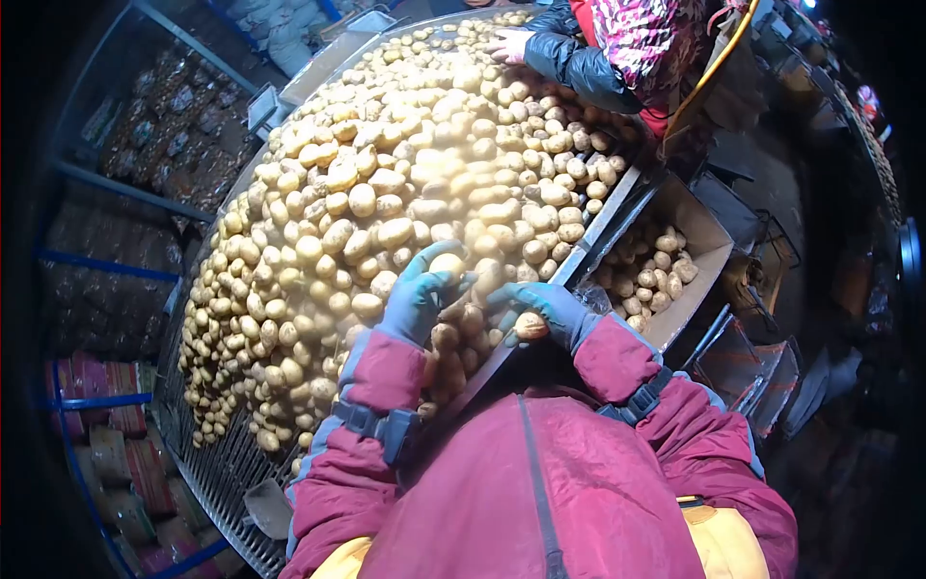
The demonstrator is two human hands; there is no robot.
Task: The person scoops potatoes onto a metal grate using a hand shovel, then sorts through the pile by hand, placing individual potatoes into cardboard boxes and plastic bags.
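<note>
Many potatoes (405, 174) — cardboard box (709, 236) part-filled

Strong overhead light washes out the potatoes (424, 145) at the pile's centre with pale glare. The surroundings fall into deep shadow. Fisheye distortion bends the edges, the corners are black, and fine detail is soft.

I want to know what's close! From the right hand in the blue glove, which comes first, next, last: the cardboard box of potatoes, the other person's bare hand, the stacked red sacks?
From the right hand:
1. Open cardboard box of potatoes, just right of it.
2. Other person's bare hand, at the pile's far end.
3. Stacked red sacks, lower left, beyond the table.
</note>
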